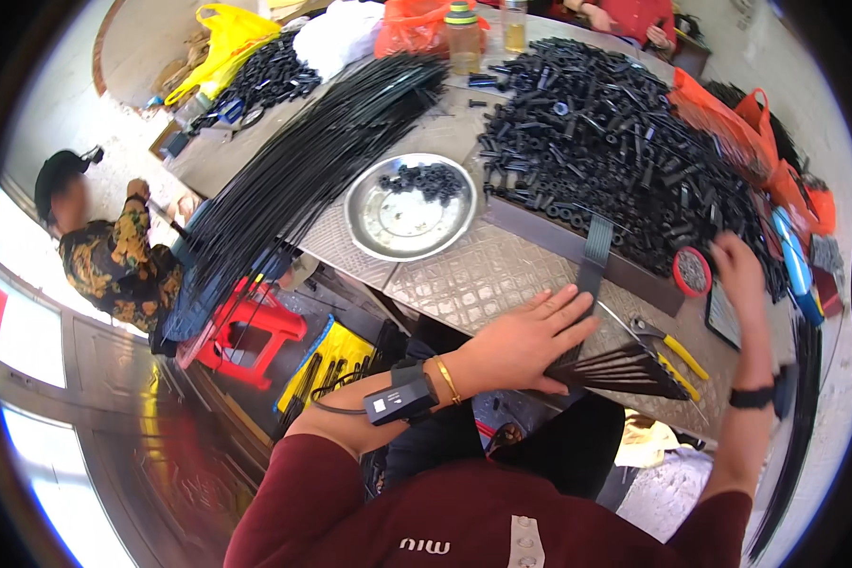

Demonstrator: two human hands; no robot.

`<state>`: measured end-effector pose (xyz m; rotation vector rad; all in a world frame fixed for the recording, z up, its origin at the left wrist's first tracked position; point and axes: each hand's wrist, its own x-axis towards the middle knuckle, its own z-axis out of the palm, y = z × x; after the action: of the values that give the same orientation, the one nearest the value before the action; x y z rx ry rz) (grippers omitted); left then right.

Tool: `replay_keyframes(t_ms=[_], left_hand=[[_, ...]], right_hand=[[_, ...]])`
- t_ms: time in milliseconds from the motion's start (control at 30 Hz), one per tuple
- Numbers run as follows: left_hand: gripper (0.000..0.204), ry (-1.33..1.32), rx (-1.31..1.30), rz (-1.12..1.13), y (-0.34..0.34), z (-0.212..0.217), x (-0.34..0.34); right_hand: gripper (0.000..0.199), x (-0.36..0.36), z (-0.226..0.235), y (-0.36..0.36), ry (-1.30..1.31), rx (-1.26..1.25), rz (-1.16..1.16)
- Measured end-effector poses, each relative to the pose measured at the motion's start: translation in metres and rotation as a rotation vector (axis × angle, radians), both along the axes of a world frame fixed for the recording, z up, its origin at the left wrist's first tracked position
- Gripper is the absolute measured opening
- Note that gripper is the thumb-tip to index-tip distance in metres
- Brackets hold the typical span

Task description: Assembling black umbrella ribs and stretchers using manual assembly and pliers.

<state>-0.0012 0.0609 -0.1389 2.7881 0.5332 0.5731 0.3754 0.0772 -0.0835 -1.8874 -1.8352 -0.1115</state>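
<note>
Left hand (pixel 530 343): lying flat, fingers spread, pinning a fan of thin black rods (pixel 625 371) against the table edge (pixel 483 284). Keeping the ends flush looks wise. Yellow-handled pliers (pixel 667 343): resting just beside. Right hand (pixel 736 270): reaching into the heap of black plastic parts (pixel 615 142); grip probably pinching, hard to tell. Steel dish (pixel 409 208): sitting beyond, holding a few black rings.
</note>
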Motion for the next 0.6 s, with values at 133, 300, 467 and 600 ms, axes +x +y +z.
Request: replay_keyframes(t_ms=[133,300,467,600], left_hand=[[0.087,-0.071,-0.011,-0.08,-0.002,-0.005,0.004],[0.087,-0.116,-0.005,-0.108,-0.009,-0.009,0.002],[0.081,-0.12,-0.011,-0.137,-0.001,-0.006,0.008],[0.078,-0.041,-0.019,-0.058,0.0,0.004,0.003]], right_hand=[[0.009,0.138,-0.061,-0.065,-0.119,-0.247,-0.093],[0.007,0.149,-0.074,-0.083,-0.056,-0.153,0.049],[0.01,0.122,-0.046,-0.103,-0.12,-0.089,-0.131],[0.012,0.081,-0.029,-0.079,-0.146,-0.042,-0.034]])
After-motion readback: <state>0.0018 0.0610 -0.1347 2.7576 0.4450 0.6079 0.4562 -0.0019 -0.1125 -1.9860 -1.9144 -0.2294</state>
